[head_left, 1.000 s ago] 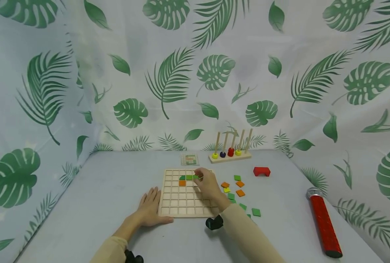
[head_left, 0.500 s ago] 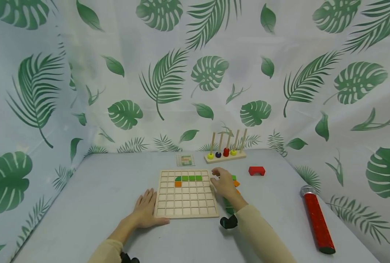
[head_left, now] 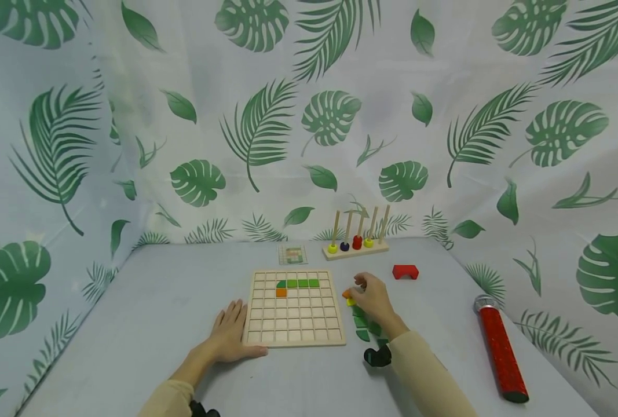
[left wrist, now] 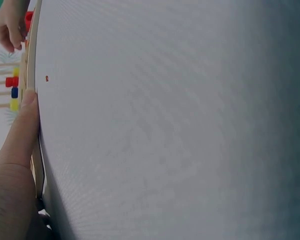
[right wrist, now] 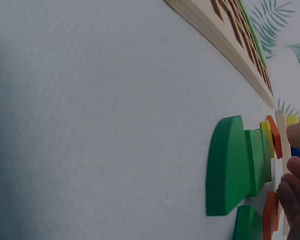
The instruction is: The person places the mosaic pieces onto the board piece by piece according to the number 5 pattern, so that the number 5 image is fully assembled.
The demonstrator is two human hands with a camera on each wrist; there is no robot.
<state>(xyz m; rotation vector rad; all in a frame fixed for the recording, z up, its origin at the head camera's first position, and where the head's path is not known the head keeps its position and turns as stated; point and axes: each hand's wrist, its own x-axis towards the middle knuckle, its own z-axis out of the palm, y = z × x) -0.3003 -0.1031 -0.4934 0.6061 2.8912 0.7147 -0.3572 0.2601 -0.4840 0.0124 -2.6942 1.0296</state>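
A wooden grid board (head_left: 294,319) lies mid-table, holding a dark green rounded piece (head_left: 281,284), a row of three green squares (head_left: 303,284) and an orange square (head_left: 281,293). My left hand (head_left: 230,336) lies flat against its left edge, thumb (left wrist: 27,120) along the near edge in the left wrist view. Right of the board, my right hand (head_left: 375,300) hovers over loose pieces, fingers bent and parted, its thumb beside an orange piece (head_left: 346,293). Nothing shows between those fingers. Green pieces (right wrist: 225,165) lie nearer the camera in the right wrist view; the hand covers some others.
A small patterned card (head_left: 292,255) lies behind the board. Behind to the right stands a peg rack (head_left: 357,251) with coloured beads, then a red arch block (head_left: 405,271). A red cylinder with a silver end (head_left: 503,353) lies far right.
My right hand has let go of a green square at the row's right end and moved right to the loose pieces. The left hand stays at the board; the head view has shifted slightly.
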